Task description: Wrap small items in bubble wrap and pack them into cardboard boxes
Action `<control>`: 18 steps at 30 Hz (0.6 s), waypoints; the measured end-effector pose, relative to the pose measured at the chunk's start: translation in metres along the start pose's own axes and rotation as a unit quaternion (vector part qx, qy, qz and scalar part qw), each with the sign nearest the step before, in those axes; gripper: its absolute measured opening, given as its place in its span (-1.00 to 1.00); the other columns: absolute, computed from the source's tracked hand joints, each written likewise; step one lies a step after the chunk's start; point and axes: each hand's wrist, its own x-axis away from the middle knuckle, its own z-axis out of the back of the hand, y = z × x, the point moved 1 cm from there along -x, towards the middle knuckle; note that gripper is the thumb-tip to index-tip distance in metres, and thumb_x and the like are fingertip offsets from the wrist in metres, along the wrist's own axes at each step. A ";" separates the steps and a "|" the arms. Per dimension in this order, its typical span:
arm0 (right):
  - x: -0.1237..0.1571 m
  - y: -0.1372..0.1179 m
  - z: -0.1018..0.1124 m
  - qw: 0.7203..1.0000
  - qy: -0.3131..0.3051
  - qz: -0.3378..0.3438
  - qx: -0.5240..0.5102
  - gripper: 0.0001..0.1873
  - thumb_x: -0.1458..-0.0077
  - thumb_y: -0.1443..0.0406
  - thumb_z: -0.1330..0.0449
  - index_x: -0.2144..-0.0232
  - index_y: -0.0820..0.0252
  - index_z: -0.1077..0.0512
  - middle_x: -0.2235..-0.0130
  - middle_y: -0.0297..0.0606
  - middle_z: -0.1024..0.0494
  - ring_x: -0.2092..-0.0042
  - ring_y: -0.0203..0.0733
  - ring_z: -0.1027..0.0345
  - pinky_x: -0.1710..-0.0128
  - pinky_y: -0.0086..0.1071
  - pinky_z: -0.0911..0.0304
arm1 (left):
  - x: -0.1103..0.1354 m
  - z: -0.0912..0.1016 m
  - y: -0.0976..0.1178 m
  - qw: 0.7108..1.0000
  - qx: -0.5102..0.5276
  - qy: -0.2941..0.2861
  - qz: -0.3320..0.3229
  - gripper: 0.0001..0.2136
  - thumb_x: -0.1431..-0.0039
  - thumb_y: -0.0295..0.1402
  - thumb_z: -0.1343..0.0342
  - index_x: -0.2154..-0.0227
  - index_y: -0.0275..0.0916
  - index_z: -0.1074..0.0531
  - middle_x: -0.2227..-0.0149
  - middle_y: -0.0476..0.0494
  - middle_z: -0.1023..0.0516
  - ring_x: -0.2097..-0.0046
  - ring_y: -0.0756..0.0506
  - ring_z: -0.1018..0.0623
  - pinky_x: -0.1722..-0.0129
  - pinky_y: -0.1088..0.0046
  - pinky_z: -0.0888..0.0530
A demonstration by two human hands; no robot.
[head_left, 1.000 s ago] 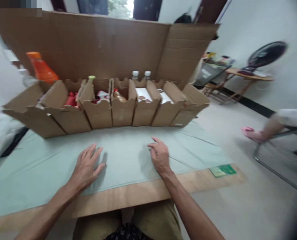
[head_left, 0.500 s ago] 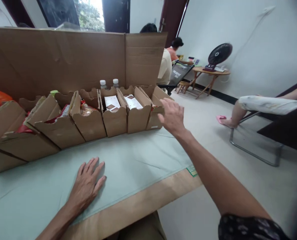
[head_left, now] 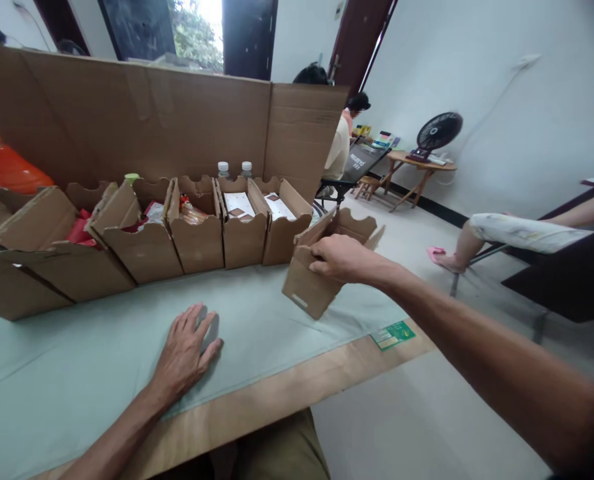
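My right hand [head_left: 344,259] is closed over the front edge of a cardboard bin [head_left: 313,283], which is tilted and pulled away from the end of the row. Whatever lies inside that bin is hidden from me. Fingers apart, my left hand [head_left: 187,347] rests flat on the pale green cloth [head_left: 257,327]. The bin beside the gap [head_left: 280,241] holds a white box [head_left: 280,208], and its neighbour holds another white box [head_left: 239,205]. Farther left, one bin has wrapped sticks [head_left: 193,213] and another a red packet [head_left: 83,230].
A tall cardboard panel [head_left: 177,127] stands behind the bins, with two clear bottles [head_left: 247,169] before it. An orange bottle [head_left: 14,167] leans at the left. A green label [head_left: 393,335] lies at the table's wooden edge [head_left: 277,400]. People sit nearby; a fan [head_left: 439,131] stands farther back.
My right hand has gripped the rightmost bin and drawn it forward, away from the row, tilting it. My left hand stays flat on the cloth. The view has shifted slightly.
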 end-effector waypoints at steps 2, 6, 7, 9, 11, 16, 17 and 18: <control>-0.009 -0.033 0.008 0.999 -0.017 0.031 -0.022 -0.89 0.01 0.43 -0.26 0.53 0.21 -0.55 0.46 -0.21 -0.56 0.40 -0.17 -0.40 0.39 -0.32 -0.12 | 0.001 0.003 -0.001 0.999 0.029 0.037 0.012 -0.54 -0.38 -0.14 0.02 -0.22 -0.28 -0.39 -0.34 -0.49 -0.32 -0.36 -0.42 -0.35 -0.28 -0.07 -0.40; -0.029 -0.095 0.022 0.987 -0.036 0.094 -0.127 -0.82 -0.07 0.45 -0.18 0.48 0.23 -0.56 0.50 -0.31 -0.54 0.44 -0.28 -0.38 0.42 -0.41 -0.17 | 0.004 0.004 -0.007 0.986 0.103 0.127 0.034 -0.54 -0.39 -0.15 -0.01 -0.24 -0.27 -0.34 -0.32 -0.50 -0.32 -0.31 -0.43 -0.39 -0.23 -0.12 -0.43; -0.030 -0.106 0.027 0.974 -0.013 0.116 -0.195 -0.81 -0.10 0.45 -0.15 0.43 0.24 -0.58 0.49 -0.32 -0.55 0.43 -0.29 -0.39 0.41 -0.42 -0.21 | 0.004 0.004 -0.009 0.982 0.121 0.139 0.039 -0.53 -0.39 -0.15 -0.02 -0.25 -0.25 -0.32 -0.32 -0.49 -0.32 -0.30 -0.42 -0.40 -0.23 -0.12 -0.44; -0.026 -0.117 0.040 0.924 0.077 0.165 -0.336 -0.80 -0.17 0.41 -0.14 0.33 0.25 -0.60 0.38 -0.30 -0.62 0.34 -0.28 -0.45 0.29 -0.41 -0.32 | 0.004 0.004 -0.011 0.976 0.155 0.146 0.047 -0.51 -0.39 -0.14 -0.03 -0.29 -0.20 -0.28 -0.33 -0.45 -0.31 -0.31 -0.40 -0.39 -0.23 -0.13 -0.44; -0.013 -0.110 0.048 0.869 0.187 0.186 -0.418 -0.81 -0.19 0.34 -0.18 0.26 0.23 -0.61 0.25 -0.27 -0.67 0.21 -0.23 -0.50 0.13 -0.33 -0.39 | 0.004 0.005 -0.011 0.971 0.184 0.141 0.053 -0.49 -0.39 -0.15 -0.04 -0.33 -0.14 -0.23 -0.34 -0.39 -0.30 -0.33 -0.38 -0.37 -0.26 -0.13 -0.41; 0.036 -0.036 -0.005 0.749 0.437 0.006 -0.497 -0.82 -0.13 0.28 -0.27 0.20 0.12 -0.61 0.08 -0.22 -0.67 -0.01 -0.09 -0.51 -0.14 -0.12 -0.36 | 0.004 0.010 -0.005 0.962 0.234 0.129 0.055 -0.45 -0.37 -0.13 -0.06 -0.36 -0.08 -0.18 -0.36 -0.34 -0.28 -0.36 -0.36 -0.34 -0.31 -0.15 -0.35; 0.045 -0.022 -0.029 0.716 0.463 -0.047 -0.520 -0.80 -0.10 0.27 -0.28 0.18 0.13 -0.60 0.06 -0.20 -0.66 -0.02 -0.07 -0.52 -0.14 -0.08 -0.36 | 0.004 0.011 -0.003 0.960 0.244 0.125 0.056 -0.44 -0.36 -0.13 -0.07 -0.36 -0.09 -0.17 -0.37 -0.35 -0.28 -0.37 -0.36 -0.33 -0.31 -0.15 -0.34; 0.052 -0.010 -0.055 0.697 0.457 -0.091 -0.545 -0.75 -0.07 0.26 -0.30 0.16 0.14 -0.58 0.07 -0.19 -0.66 0.00 -0.04 -0.53 -0.12 -0.06 -0.38 | 0.002 0.013 0.000 0.958 0.255 0.118 0.058 -0.44 -0.36 -0.12 -0.07 -0.36 -0.10 -0.16 -0.37 -0.35 -0.28 -0.36 -0.36 -0.33 -0.31 -0.14 -0.35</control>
